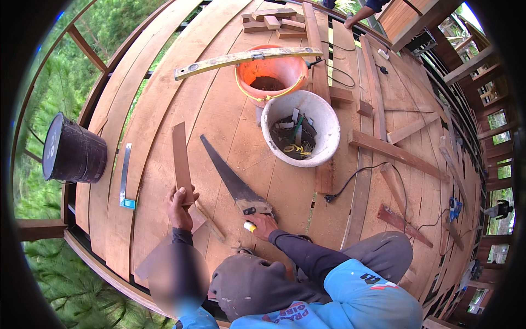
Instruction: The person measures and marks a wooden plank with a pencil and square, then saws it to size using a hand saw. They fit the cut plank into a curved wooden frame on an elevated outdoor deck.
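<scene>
My left hand [178, 207] is closed around the lower end of a short flat piece of brown wood [182, 156], which points away from me. Beneath that hand lies a thin wood strip [210, 223] beside another board. My right hand [264, 226] is closed, and a small yellow-and-white stick-like thing [250, 226] pokes out of its fingers; its exact kind is unclear. Just beyond this hand a handsaw [233, 175] lies on the planks, blade pointing away to the left. Whether my fingers touch its handle cannot be made out.
A spirit level [246, 57] rests across an orange bucket [260, 90]. Beside it stands a whitish bucket [268, 123] holding small tools. Left are a try square [125, 178] and dark bucket [82, 151]. Timber offcuts [402, 153] and a cord [356, 174] lie right; another person's hand [350, 23] shows far off.
</scene>
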A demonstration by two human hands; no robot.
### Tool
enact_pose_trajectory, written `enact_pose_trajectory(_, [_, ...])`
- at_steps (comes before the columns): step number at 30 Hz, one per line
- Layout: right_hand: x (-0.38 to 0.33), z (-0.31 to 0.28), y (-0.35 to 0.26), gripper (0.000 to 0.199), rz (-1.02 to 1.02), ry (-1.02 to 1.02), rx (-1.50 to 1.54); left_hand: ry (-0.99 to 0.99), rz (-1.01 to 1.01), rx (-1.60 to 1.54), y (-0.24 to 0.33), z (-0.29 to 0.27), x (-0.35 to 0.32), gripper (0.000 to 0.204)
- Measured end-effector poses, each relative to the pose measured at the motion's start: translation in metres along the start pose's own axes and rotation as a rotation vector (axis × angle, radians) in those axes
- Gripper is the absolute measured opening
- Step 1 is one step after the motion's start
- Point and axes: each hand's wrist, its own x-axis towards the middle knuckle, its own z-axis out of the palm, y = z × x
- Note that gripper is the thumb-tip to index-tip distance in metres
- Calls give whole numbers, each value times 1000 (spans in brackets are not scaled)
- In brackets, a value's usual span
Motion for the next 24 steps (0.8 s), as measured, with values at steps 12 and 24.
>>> enact_pose_trajectory(12, [6,-6,-13,47,13,-57,-35,-497,436,207,197,285,129,99])
enact_pose_trajectory(24, [-1,-9,-11,50,1,-30,-64,19,240,1051,-31,-103,-16,86])
